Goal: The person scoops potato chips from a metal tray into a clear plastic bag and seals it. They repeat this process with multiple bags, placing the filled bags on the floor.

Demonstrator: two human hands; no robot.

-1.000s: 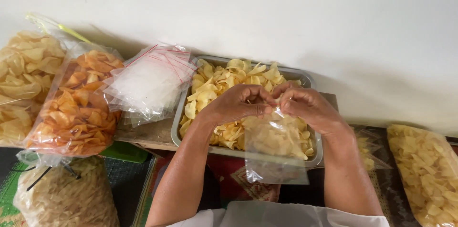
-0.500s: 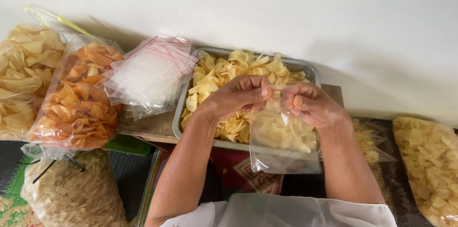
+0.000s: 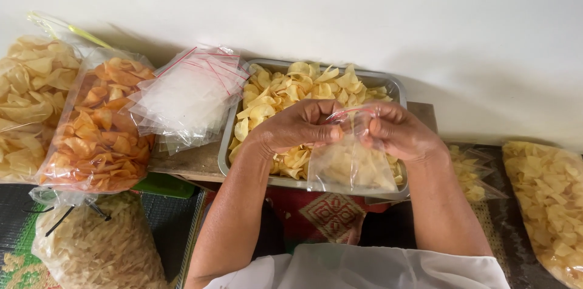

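Sealing a filled bag (image 3: 351, 164) over the tray (image 3: 398, 89)
Left hand (image 3: 297, 126) and right hand (image 3: 398, 133) both pinch its top above the tray; next, probably press along the strip

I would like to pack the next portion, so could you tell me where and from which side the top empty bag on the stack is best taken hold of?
Take the top bag of the stack of empty bags at its red-striped mouth edge, coming from the tray side. That edge overhangs the tray rim, so fingers can probably pinch it alone.
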